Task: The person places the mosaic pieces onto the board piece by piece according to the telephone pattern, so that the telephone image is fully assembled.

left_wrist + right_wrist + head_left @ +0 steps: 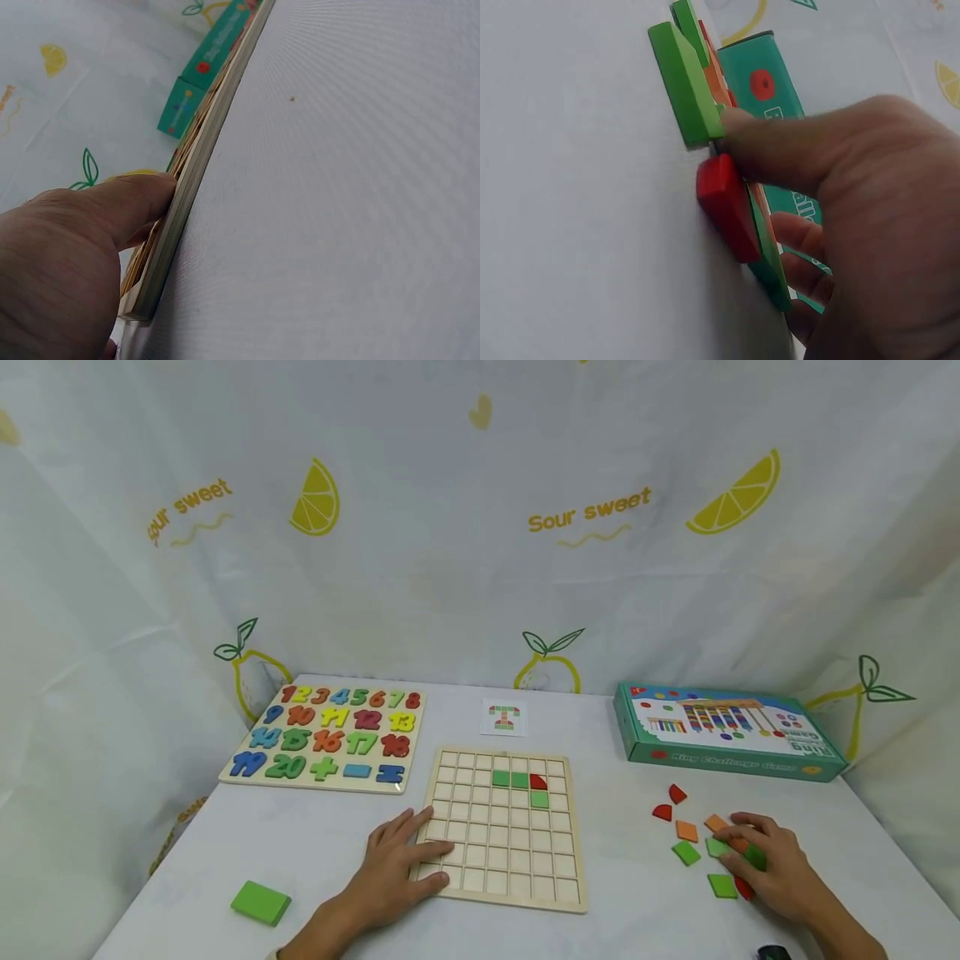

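Observation:
My left hand (397, 868) rests on the left edge of a wooden grid board (579, 860), fingers spread and thumb at its near corner. In the left wrist view its thumb (142, 199) presses the board's side. Set in the grid are green square tiles (519, 780) and a red quarter-circle tile (537, 782). My right hand (776, 868) is over loose tiles at the right, thumb and index finger pinching a light green square tile (717, 847). Around it lie orange square tiles (686, 832), more green squares (722, 886) and red quarter-circles (662, 812), some partly hidden under the hand.
A small pattern card (504, 718) lies behind the board. A number puzzle board (315, 739) stands at the back left, a green game box (735, 731) at the back right. A green block (261, 902) sits front left; a dark object (773, 952) shows at the front edge.

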Available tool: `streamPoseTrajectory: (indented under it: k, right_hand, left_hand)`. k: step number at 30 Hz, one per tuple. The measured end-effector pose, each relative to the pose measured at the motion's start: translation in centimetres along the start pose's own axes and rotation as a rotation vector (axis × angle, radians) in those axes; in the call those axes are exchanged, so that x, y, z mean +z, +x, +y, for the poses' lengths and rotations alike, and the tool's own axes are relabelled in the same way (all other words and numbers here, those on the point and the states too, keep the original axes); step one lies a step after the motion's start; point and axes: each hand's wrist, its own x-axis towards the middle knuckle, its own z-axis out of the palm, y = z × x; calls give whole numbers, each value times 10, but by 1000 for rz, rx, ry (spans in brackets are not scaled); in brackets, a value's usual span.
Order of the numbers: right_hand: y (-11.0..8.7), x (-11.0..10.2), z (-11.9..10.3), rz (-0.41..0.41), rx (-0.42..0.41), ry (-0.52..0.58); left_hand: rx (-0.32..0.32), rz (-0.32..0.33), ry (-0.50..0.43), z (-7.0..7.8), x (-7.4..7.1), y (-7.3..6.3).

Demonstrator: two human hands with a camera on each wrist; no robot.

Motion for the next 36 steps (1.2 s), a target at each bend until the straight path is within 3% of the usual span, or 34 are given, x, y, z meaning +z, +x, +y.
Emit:
streamPoseTrajectory:
  k: [11, 20, 26, 33, 36]
  right_hand:
    - [2, 1, -5, 9, 24, -27]
    - [-2, -6, -17, 178, 4, -68]
    - [-7, -23, -40, 268, -75, -76]
    - [-5, -37, -82, 382, -237, -10]
    - [-4, -39, -100, 386, -261, 15]
  left_hand:
    - [11, 10, 6, 0, -2, 0]
    - [5, 12, -17, 0, -1, 0]
    - [6, 10, -19, 2, 0, 0]
    - [11, 22, -3, 1, 0, 0]
    - [11, 22, 0, 0, -1, 0]
